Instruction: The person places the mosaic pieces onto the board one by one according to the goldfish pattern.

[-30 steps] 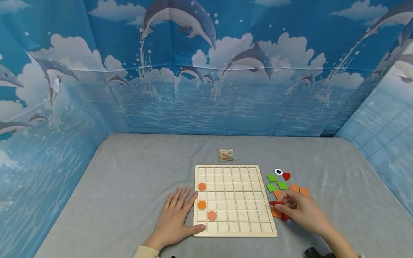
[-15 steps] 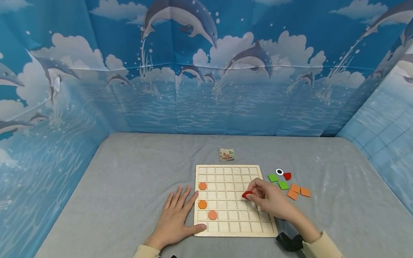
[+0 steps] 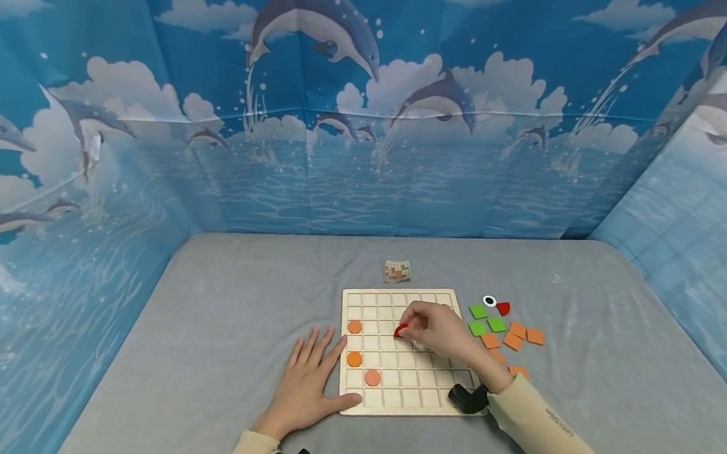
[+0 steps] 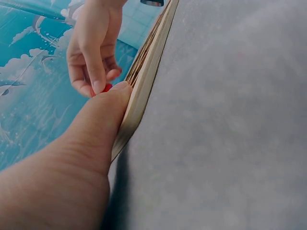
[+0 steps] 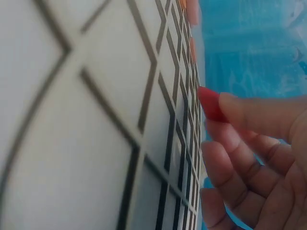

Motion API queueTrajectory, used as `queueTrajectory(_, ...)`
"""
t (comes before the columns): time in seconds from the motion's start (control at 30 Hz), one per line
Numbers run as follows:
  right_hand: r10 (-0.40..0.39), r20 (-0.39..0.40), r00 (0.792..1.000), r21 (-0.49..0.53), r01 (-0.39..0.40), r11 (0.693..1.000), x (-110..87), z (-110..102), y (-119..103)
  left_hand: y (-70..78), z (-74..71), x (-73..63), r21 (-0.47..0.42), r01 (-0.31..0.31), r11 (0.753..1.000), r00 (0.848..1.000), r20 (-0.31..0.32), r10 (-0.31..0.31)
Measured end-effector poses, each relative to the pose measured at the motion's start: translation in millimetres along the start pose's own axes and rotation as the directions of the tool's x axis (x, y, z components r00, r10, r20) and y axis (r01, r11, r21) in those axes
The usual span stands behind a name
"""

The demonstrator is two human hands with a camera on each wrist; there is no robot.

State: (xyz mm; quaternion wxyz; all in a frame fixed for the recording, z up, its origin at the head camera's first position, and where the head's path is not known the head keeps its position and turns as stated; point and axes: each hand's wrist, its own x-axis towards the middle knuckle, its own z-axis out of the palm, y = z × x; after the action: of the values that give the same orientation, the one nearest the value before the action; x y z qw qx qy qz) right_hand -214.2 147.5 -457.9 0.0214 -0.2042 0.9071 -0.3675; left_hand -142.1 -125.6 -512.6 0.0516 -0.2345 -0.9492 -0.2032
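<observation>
**Early stage: three orange discs (image 3: 354, 359) down, a red piece (image 3: 400, 331) in hand**

Take the middle of the gridded board (image 3: 391, 397) as the clock's centre, twelve pointing away from the person. The discs sit in squares at about ten, nine and eight o'clock. Most other visible squares are bare, though the right hand (image 3: 434, 327) hides some, so the work looks barely begun. Left over on the table (image 3: 231, 321) are green tiles (image 3: 496, 324) between two and three, orange tiles (image 3: 534, 337) from three to four, partly covered by the right forearm, plus a loose red piece (image 3: 503, 308) and a black-and-white ring (image 3: 490, 301) near two. A small patterned card (image 3: 397, 271) lies beyond the board at twelve.

The right grip pinches the red piece between thumb and fingers above the board, just off centre toward eleven. The piece pokes out past the fingertips toward eight o'clock; whether it touches the wood cannot be told. The left hand (image 3: 307, 382) lies flat with fingers spread, between eight and nine, gripping nothing, its thumb resting on the board's near corner.
</observation>
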Motion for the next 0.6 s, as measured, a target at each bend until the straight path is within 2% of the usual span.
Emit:
queueTrajectory(0.37, -0.008, 0.015, 1.000, -0.078, 0.009, 0.997, 16.9, 8, -9, 0.9, -1.1, 0.0, 0.003, 0.008, 1.000, 1.000, -0.001, -0.008)
queueTrajectory(0.6, -0.011, 0.035, 0.999, -0.072, 0.014, 0.997, 21.0, 10, -10, 1.7, -0.9, 0.7, 0.010, 0.013, 1.000, 1.000, 0.003, -0.013)
